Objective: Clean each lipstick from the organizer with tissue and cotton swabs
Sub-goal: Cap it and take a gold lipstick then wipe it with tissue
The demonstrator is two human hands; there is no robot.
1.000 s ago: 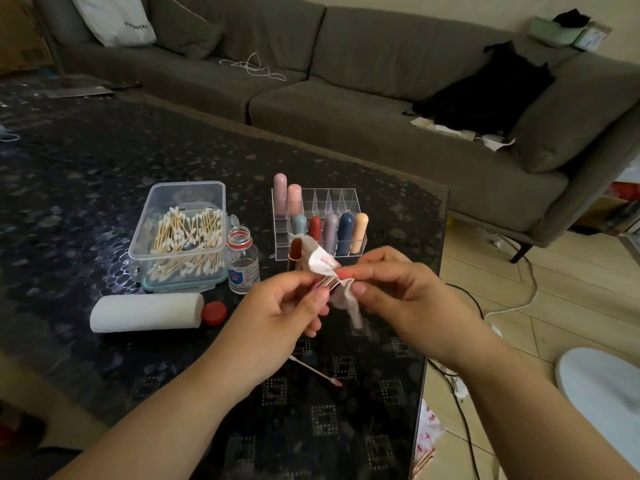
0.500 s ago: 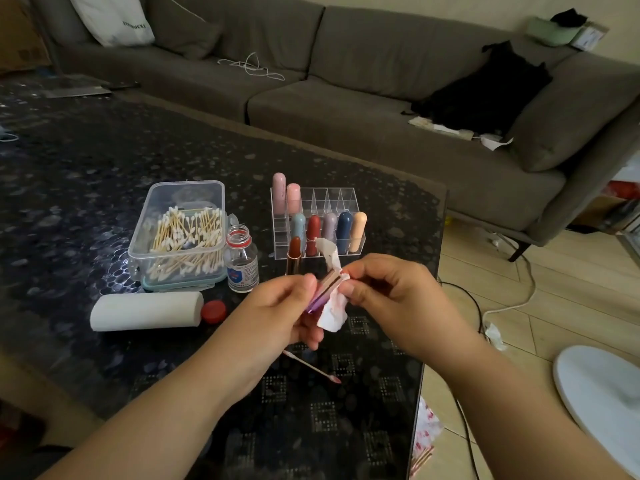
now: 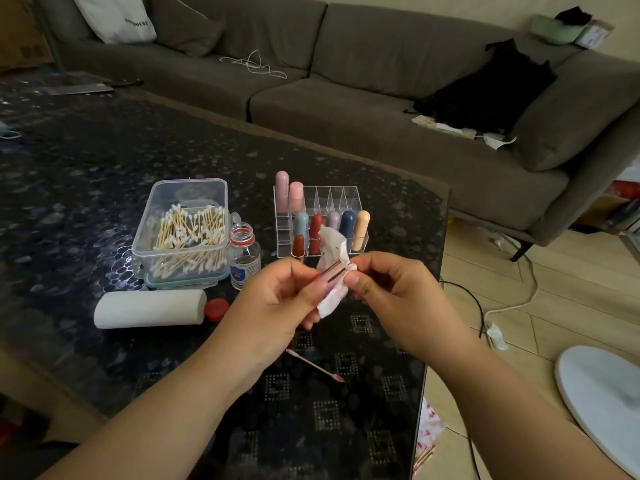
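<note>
Hands above worktop [image 3: 104,202] | left hand [image 3: 273,306] pinches lipstick tube [image 3: 334,271] | right hand [image 3: 391,289] grips tissue [image 3: 332,247] around it | organizer [image 3: 320,220] just beyond

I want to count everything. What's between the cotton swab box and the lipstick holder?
A small open glass bottle stands between the swab box and the organizer, seen in the head view.

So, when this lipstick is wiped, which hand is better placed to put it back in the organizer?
Left, probably. The left hand already holds the lipstick, and the organizer stands just beyond it. The right hand pinches the tissue around it.
</note>
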